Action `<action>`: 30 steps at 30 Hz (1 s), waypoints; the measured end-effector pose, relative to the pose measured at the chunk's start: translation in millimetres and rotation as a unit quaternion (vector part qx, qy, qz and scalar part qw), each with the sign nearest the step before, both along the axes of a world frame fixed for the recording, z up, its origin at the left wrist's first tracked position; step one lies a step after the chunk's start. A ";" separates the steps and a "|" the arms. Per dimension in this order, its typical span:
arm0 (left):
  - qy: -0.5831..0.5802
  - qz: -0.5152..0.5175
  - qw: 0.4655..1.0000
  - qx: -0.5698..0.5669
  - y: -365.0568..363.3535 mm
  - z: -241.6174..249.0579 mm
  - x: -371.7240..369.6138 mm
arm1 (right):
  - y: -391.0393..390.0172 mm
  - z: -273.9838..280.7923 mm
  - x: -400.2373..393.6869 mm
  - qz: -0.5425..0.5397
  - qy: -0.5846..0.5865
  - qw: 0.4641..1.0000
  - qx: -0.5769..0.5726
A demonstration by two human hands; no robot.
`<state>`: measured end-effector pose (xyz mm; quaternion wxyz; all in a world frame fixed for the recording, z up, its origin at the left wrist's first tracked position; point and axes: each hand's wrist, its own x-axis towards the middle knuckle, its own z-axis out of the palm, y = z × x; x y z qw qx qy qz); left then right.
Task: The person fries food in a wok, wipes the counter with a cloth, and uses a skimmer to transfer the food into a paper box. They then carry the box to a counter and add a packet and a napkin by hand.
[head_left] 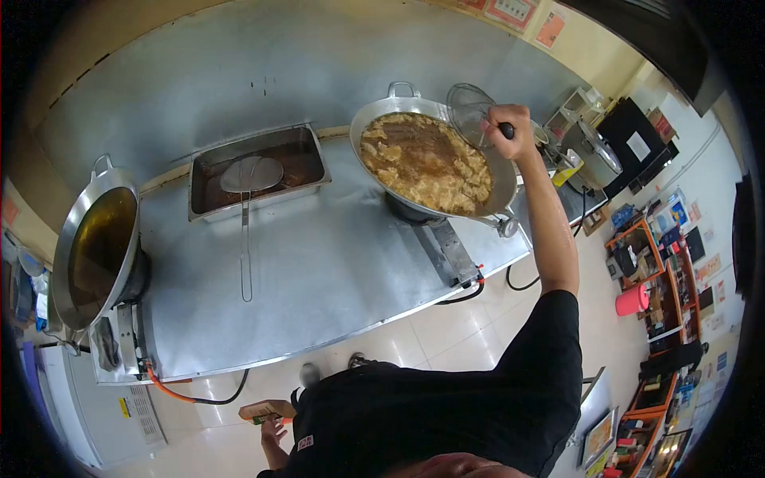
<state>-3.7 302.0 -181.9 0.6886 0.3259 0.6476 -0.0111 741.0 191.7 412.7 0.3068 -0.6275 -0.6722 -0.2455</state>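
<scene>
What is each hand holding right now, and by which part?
The right hand grips the skimmer by its dark handle, over the wok rim. The left hand holds a small carton by its lower end, down by the floor.

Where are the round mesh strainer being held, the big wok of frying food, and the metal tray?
mesh strainer (468,111), head view, on its round mesh.
wok (504,187), head view, on its right rim.
metal tray (259,203), head view, on its front wall.
</scene>
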 end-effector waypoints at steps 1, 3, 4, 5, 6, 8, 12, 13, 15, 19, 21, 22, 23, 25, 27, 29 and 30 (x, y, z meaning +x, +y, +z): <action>-0.016 -0.010 1.000 0.000 -4.2 -2.5 -2.6 | -2.6 -3.3 7.6 -0.010 0.004 1.000 -0.002; -0.031 -0.045 0.998 0.006 -9.8 -6.6 -11.3 | -7.2 -11.4 18.9 -0.023 0.010 0.999 -0.023; -0.030 -0.071 0.997 0.013 -11.0 -12.0 -16.2 | -9.9 -14.3 22.1 -0.030 0.014 0.999 -0.033; -0.029 -0.097 0.995 0.020 -12.1 -12.5 -18.6 | -12.2 -14.6 20.8 -0.031 0.019 0.998 -0.041; -0.026 -0.054 0.998 -0.003 -12.4 -14.2 -19.0 | -15.0 -15.7 17.8 -0.033 0.026 0.998 -0.049; -0.008 -0.004 0.999 -0.037 -10.8 -17.6 -21.1 | -19.1 -17.2 18.3 -0.025 0.060 0.997 -0.030; 0.012 0.054 0.997 -0.054 -10.7 -33.6 -28.2 | -31.2 -10.8 21.4 -0.028 0.172 0.981 0.088; 0.006 0.074 0.996 -0.050 -12.7 -41.0 -33.9 | -32.9 -4.6 19.8 -0.039 0.199 0.972 0.120; 0.029 0.040 0.997 -0.054 -8.7 -29.1 -23.8 | -35.3 9.3 14.5 -0.017 0.307 0.937 0.167; 0.005 0.035 0.998 -0.060 1.9 -35.3 -21.3 | -44.1 23.4 8.5 0.058 0.376 0.898 0.222; -0.026 0.029 0.998 -0.056 3.6 -33.8 -25.5 | -45.1 30.1 -2.4 0.089 0.363 0.901 0.222; -0.050 0.020 0.998 -0.042 4.4 -32.9 -27.7 | -44.7 33.2 -9.0 0.092 0.355 0.903 0.222; -0.074 0.010 0.997 -0.028 5.7 -32.0 -30.0 | -43.8 34.8 -15.7 0.096 0.346 0.906 0.223; -0.098 0.008 0.995 -0.014 10.8 -32.2 -29.8 | -39.9 35.6 -25.3 0.134 0.326 0.913 0.204; -0.096 0.024 0.995 -0.016 16.4 -29.1 -22.6 | -33.6 34.8 -37.7 0.160 0.296 0.924 0.182; -0.053 0.008 0.998 -0.022 21.1 -27.4 -12.5 | -29.2 31.7 -53.8 0.173 0.258 0.938 0.156; -0.032 0.000 0.999 -0.025 22.1 -24.6 -7.9 | -29.4 31.4 -56.7 0.152 0.207 0.958 0.129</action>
